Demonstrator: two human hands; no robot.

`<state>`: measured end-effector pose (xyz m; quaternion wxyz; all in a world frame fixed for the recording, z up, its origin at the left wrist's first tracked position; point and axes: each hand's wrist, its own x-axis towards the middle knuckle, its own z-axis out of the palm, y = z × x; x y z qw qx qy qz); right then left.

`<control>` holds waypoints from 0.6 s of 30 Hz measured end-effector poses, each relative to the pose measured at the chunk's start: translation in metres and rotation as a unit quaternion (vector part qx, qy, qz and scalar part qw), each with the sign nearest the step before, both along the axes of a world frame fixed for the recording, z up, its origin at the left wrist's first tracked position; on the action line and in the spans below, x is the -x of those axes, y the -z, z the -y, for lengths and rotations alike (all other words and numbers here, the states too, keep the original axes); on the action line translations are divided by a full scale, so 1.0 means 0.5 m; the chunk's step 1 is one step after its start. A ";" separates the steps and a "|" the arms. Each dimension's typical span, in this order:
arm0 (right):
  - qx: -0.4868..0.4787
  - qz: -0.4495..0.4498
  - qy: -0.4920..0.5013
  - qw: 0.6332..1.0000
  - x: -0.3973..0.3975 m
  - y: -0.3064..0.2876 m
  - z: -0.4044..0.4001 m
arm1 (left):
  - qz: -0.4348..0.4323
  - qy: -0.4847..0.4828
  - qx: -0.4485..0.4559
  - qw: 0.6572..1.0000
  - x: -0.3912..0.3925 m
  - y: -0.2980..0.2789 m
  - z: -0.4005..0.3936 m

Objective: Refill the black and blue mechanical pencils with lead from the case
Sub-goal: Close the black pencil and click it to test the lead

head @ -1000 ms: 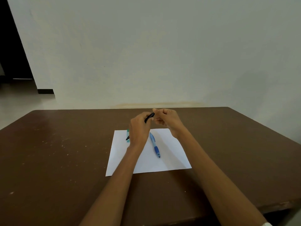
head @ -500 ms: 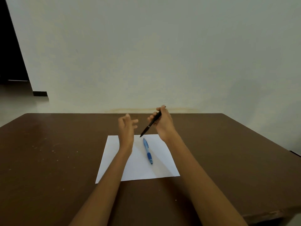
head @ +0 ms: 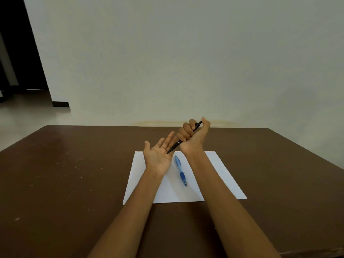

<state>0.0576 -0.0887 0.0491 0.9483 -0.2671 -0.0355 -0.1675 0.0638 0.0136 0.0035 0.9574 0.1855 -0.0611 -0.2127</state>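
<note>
Right hand (head: 193,135) fisted around slim black plastic mechanical pencil (head: 184,139), thumb raised by its rear end, barrel slanting down and left. Tip resting at, perhaps just touching, the upturned palm of left hand (head: 158,155), fingers spread flat and gripping nothing. Blue plastic mechanical pencil with darker blue grip (head: 180,170) lying between the two forearms on white rectangular paper sheet (head: 223,175). Sheet flat on dark brown wooden table (head: 74,183). Pale plain wall (head: 186,62) behind.
</note>
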 end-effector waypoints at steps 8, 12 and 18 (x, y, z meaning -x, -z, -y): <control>0.079 0.055 -0.017 0.995 -0.019 -0.024 -0.025 | 0.020 -0.001 0.004 1.000 -0.009 0.013 -0.002; 0.079 0.039 -0.003 0.996 -0.021 -0.026 -0.023 | 0.025 -0.001 0.007 1.000 -0.016 0.018 -0.001; 0.074 0.028 0.000 0.997 -0.020 -0.025 -0.017 | 0.028 0.004 0.018 0.999 -0.020 0.021 0.001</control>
